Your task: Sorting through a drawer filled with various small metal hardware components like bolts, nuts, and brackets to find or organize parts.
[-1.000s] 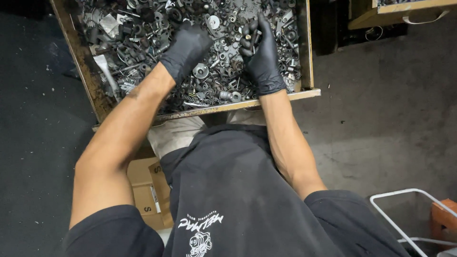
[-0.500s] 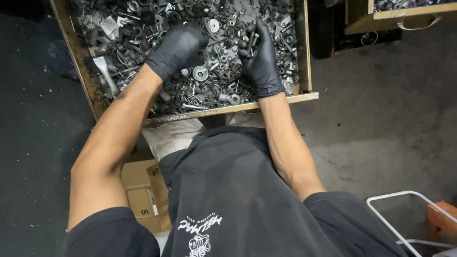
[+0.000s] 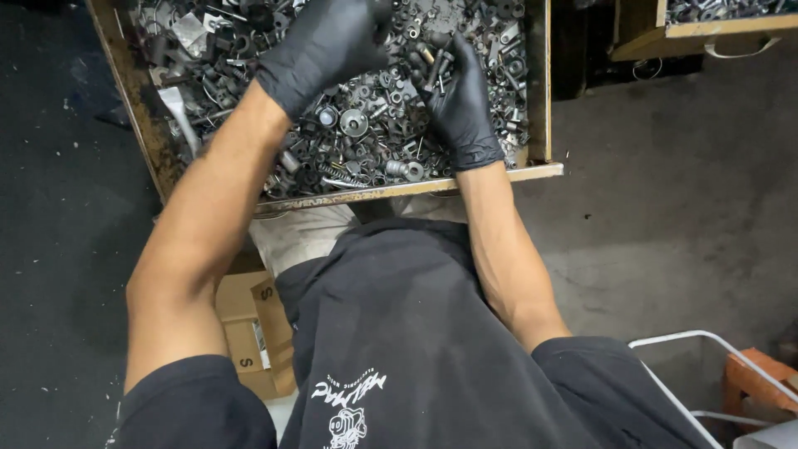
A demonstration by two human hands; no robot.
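Both my hands wear black gloves and reach into a wooden tray (image 3: 532,100) full of mixed metal hardware (image 3: 366,133): nuts, washers, bolts and brackets. My right hand (image 3: 461,100) lies palm up over the pile and holds several small bolts and parts (image 3: 436,62) in its curled fingers. My left hand (image 3: 324,46) hovers above the middle of the tray with its fingers bent downward toward the parts; whether it pinches anything is hidden.
A second wooden tray (image 3: 706,25) of parts sits at the upper right. A cardboard box (image 3: 249,333) lies on the dark concrete floor by my left knee. A white wire frame (image 3: 706,341) and an orange object (image 3: 756,374) stand at the lower right.
My left hand has moved right and up toward the tray's middle, closer to my right hand. My right hand stays in place with the parts in it.
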